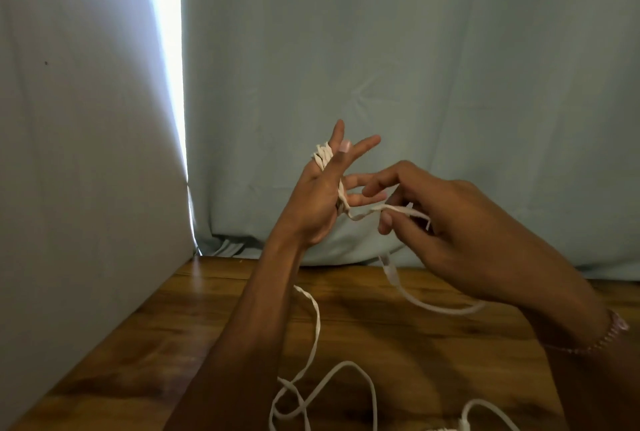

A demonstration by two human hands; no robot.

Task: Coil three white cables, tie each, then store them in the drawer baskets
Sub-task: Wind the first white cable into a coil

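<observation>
- White cable [367, 213] runs from the turns wrapped round the left hand [317, 198] across to the right hand [446, 223], lying roughly sideways between them.
- Left hand is up with straight, spread fingers, acting as the spool; right hand pinches the strand just beside it.
- Next wrap probably goes up and over those left fingers.
- Slack trails down onto the wooden table [156, 344] in loose loops.
- Count: I can only be sure of one cable; a white bit at the bottom edge can't be identified. No drawer baskets in view.

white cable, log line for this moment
step: coiling | left hand: white cable wound round fingers | right hand: pinches strand | slack: on wooden table
</observation>
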